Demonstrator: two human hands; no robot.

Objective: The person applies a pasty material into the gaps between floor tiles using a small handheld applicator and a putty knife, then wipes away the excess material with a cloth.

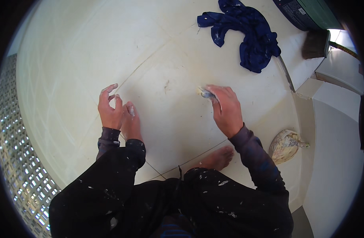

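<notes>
My left hand [110, 113] hovers above pale tiles [158, 63], beside my bare left foot [131, 123]. Its fingers are curved and apart, with whitish smears on the tips and nothing visible between them. My right hand [228, 109] is closed around a small crumpled wad [205, 93], off-white and grey-blue, which pokes out past the thumb and fingers. Motion blurs the wad slightly, and I cannot tell its material. A faint brownish mark [166, 86] shows on the tile between my hands.
A dark blue cloth [253, 35] lies bunched at the far right. Beyond it are a green-and-dark bucket [309, 14] and a wide brush [315, 44]. A paste-crusted bowl [283, 146] with a tool in it sits right of my right forearm. Shiny mosaic [19, 150] borders the left.
</notes>
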